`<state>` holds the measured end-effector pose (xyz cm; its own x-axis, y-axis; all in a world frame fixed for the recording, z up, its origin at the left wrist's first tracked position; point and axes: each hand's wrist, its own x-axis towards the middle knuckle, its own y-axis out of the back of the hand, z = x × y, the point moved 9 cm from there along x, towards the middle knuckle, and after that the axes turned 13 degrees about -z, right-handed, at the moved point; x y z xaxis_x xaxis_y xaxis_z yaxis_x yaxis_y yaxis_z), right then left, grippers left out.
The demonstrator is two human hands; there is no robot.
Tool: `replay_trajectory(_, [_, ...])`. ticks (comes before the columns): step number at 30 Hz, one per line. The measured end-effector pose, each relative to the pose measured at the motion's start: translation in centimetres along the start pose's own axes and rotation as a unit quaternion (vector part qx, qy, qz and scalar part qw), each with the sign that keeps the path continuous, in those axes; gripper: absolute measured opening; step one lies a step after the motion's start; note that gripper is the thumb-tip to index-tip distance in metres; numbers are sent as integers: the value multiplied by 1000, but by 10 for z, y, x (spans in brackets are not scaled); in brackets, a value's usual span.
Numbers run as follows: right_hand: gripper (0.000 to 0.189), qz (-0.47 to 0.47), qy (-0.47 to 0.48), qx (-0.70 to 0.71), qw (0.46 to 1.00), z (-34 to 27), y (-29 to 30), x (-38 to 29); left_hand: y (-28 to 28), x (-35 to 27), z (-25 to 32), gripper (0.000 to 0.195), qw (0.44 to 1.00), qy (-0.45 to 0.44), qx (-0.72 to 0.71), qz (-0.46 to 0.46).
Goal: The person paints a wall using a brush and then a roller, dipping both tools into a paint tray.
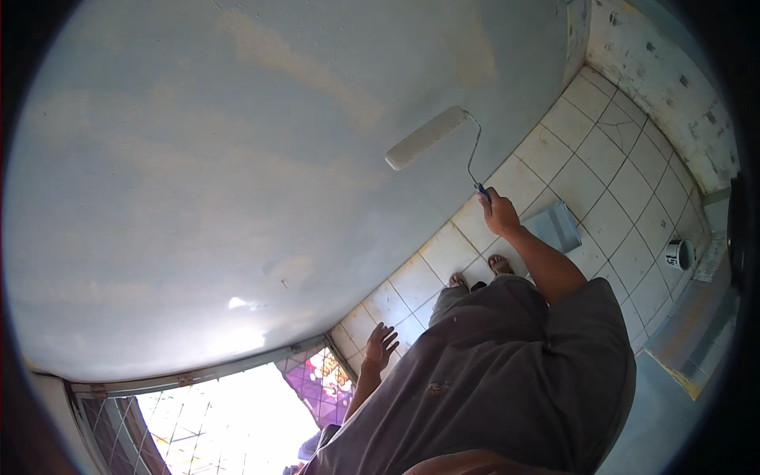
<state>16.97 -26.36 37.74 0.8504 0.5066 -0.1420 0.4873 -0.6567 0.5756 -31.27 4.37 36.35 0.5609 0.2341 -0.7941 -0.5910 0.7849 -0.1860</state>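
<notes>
My right hand [502,212] grips the blue handle of a paint roller [426,138]. The roller's pale sleeve is in front of the painted wall [208,178]; I cannot tell whether it touches. Its bent wire frame runs down to the handle. Lower in the view, my left hand [380,345] hangs beside my body with fingers apart, holding nothing. The wall is grey-blue with beige patches, and light glares off its lower part. Below my right forearm a grey-blue paint tray [553,228] lies on the floor, partly hidden by the arm.
White floor tiles [594,178] run along the wall's foot, some stained or cracked. A small bucket [679,255] stands at the right, near a ledge [689,332]. Bright light comes through a barred opening [225,427] at lower left. A mottled white wall [665,83] rises at upper right.
</notes>
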Motion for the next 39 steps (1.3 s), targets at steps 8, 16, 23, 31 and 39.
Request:
replay_trajectory(8, [41,-33,-23,-59,997,18,-59,8,48,-50,-85,74,993,86,-64,55])
replay_trajectory(16, [41,-49,-5,-55,997,1,-87,53,59,-75,-102,69,988,73,-92,97])
replay_trajectory(23, [37,-4,63,-19,998,-74,-57,79,53,-48,-90,72,995,76,-44,51])
replay_trajectory(31, [38,13,97,13,995,-149,-20,82,41,-18,-30,75,998,50,-27,36])
replay_trajectory(39, [39,22,47,-69,996,-71,-59,72,40,-10,-16,76,999,3,-28,24])
